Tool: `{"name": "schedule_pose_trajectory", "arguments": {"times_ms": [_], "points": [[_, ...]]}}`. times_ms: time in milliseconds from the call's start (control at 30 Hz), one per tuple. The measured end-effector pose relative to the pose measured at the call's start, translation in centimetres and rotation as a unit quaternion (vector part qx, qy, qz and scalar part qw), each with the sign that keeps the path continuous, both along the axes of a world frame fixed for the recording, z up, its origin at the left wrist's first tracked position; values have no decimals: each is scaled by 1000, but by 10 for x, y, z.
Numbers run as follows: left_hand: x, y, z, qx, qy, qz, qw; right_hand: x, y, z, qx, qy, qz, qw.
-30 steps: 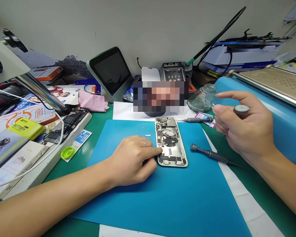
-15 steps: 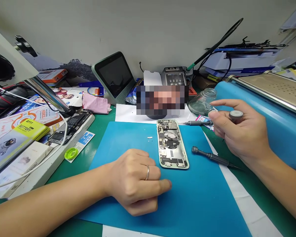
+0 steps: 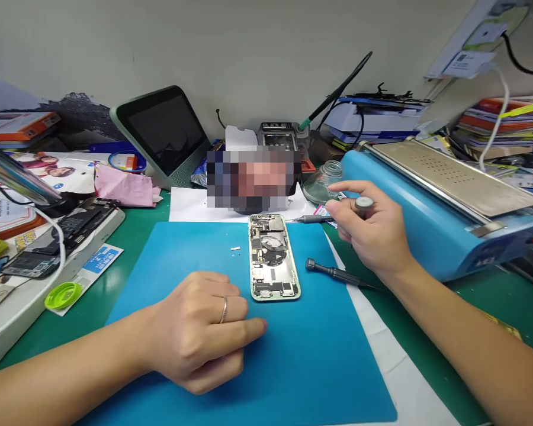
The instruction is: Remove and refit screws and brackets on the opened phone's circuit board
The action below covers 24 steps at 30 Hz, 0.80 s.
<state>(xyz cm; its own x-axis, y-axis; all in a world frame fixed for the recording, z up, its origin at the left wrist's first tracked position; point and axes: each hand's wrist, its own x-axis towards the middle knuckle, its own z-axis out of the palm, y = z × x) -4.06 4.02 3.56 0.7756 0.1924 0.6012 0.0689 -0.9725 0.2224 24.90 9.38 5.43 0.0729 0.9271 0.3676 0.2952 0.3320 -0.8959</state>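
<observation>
An opened phone (image 3: 274,260) lies on the blue mat (image 3: 328,355) with its inner parts exposed. My left hand (image 3: 208,337), wearing a ring, rests on the mat just before the phone. Its fingers are curled, the index a little forward, and I see nothing held, though the palm is hidden. Raised to the right of the phone, my right hand (image 3: 373,225) grips a screwdriver (image 3: 364,205); its round grey end shows between the fingers, the rest mostly hidden. A dark screwdriver (image 3: 337,274) lies below that hand. Small white bits (image 3: 235,249) sit left of the phone.
A glass jar (image 3: 324,180) and another screwdriver (image 3: 313,219) are behind my right hand. To the right stands a blue machine with a metal plate (image 3: 462,183). At left are a screen device (image 3: 164,136), phone parts (image 3: 66,236) and a green cap (image 3: 63,294).
The view has turned to the right, so everything appears further left and more of the blue machine shows. Both hands keep nearly the same pose and place over the mat.
</observation>
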Motion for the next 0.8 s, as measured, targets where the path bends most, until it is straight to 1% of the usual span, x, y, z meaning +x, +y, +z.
{"name": "schedule_pose_trajectory", "arguments": {"times_ms": [67, 133, 167, 267, 333, 433, 500, 567, 633, 700, 733, 800], "points": [[0, 0, 0, -2, 2, 0, 1000, 0, -1, 1, -3, -4, 2, 1000], [0, 1, -1, -6, 3, 16, 1000, 0, -1, 2, -2, -3, 7, 1000], [1, 2, 0, -11, 1, 35, 999, 0, -2, 2, -1, -2, 10, 1000], [1, 4, -1, -37, -14, 122, 992, 0, -2, 3, 4, -4, 17, 1000], [1, 5, -1, -55, -26, 162, 985, 0, -2, 2, 6, -8, 19, 1000], [1, 4, 0, -68, -36, 168, 983, 0, -3, 2, 4, -3, 26, 1000], [1, 4, 1, -76, -57, 176, 980, 1, -4, 2, 0, 13, 44, 999], [1, 4, 3, -96, -98, 211, 968, 1, -5, 4, -5, 33, 73, 997], [0, 4, 5, -126, -147, 262, 945, 2, -8, 8, -13, 55, 100, 993], [0, 6, 6, -150, -175, 299, 926, 1, -10, 12, -28, 73, 115, 990], [0, 6, 7, -157, -178, 308, 922, 0, -11, 14, -35, 78, 117, 989], [0, 6, 7, -161, -173, 306, 922, -2, -13, 17, -48, 82, 118, 989]]}}
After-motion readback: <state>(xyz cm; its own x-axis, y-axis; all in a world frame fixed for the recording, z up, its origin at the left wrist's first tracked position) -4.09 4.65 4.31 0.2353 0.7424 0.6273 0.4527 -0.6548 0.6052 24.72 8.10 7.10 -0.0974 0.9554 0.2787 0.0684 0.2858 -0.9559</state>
